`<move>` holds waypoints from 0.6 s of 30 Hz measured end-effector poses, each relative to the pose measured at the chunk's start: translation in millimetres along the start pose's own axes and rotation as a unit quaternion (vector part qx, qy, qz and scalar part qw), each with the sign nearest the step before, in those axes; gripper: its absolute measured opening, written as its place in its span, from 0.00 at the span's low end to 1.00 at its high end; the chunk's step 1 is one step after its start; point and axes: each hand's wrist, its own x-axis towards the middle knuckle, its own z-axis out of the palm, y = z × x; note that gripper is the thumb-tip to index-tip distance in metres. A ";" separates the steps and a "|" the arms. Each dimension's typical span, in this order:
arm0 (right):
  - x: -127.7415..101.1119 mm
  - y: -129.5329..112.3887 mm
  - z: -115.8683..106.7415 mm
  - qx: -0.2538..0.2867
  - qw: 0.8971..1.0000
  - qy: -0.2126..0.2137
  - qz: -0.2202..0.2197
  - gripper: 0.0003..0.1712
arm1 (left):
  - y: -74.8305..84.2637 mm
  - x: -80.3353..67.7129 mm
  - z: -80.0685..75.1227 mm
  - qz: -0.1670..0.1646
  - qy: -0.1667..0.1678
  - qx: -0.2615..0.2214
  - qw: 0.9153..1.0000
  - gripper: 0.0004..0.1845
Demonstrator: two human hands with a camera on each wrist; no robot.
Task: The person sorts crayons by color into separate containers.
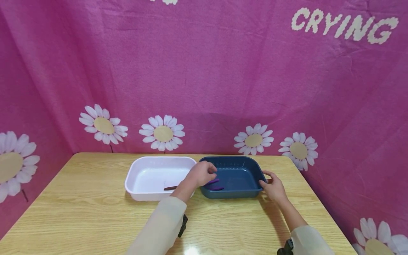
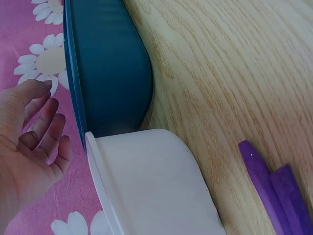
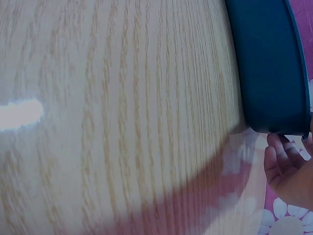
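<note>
1. The left hand (image 1: 204, 172) hangs above the place where two trays meet, its fingers loosely curved and its thumb apart from them; it holds nothing.
2. The right hand (image 1: 275, 186) grips the right end of a dark blue tray (image 1: 240, 180), pinching the rim, with the thumb at the near right corner and the fingers on the outer side.
3. The dark blue tray stands upright on the table, right of centre, between the two hands. In its near left part, just below the left hand, lie two slim purple pieces (image 1: 217, 188), partly hidden.
4. A white tray (image 1: 153, 177) stands directly to the left, its right end against the blue one. Inside, toward the near side, is a thin brown stick (image 1: 170, 188), its right end hidden behind the left forearm.
5. The left wrist view also shows two purple sticks (image 2: 266, 188) side by side against bare wood; whether they match the pieces in the tray, I cannot tell.
6. Both arms wear pale sleeves (image 1: 162, 223), with a small black device (image 1: 182, 226) at each wrist.
7. The table (image 1: 95, 205) is light wood grain, with a bright glare at its near edge.
8. Beyond it and at both sides hangs a magenta cloth (image 1: 197, 71) printed with white daisies (image 1: 163, 134); pale letters (image 1: 345, 26) at the upper right spell "CRYING".
</note>
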 end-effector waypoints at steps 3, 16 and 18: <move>-0.8 -1.5 -0.1 -0.001 1.000 -0.001 0.000 0.27 | 0.4 -1.5 -2.1 0.001 0.005 -0.003 1.000 0.11; -3.2 -3.3 -0.9 -0.001 1.000 -0.011 0.012 0.27 | -2.4 -10.3 -10.7 0.008 0.000 -0.006 1.000 0.12; -3.4 -3.7 -0.7 0.001 1.000 -0.012 0.015 0.28 | -3.0 -12.6 -12.6 0.005 -0.002 -0.008 1.000 0.12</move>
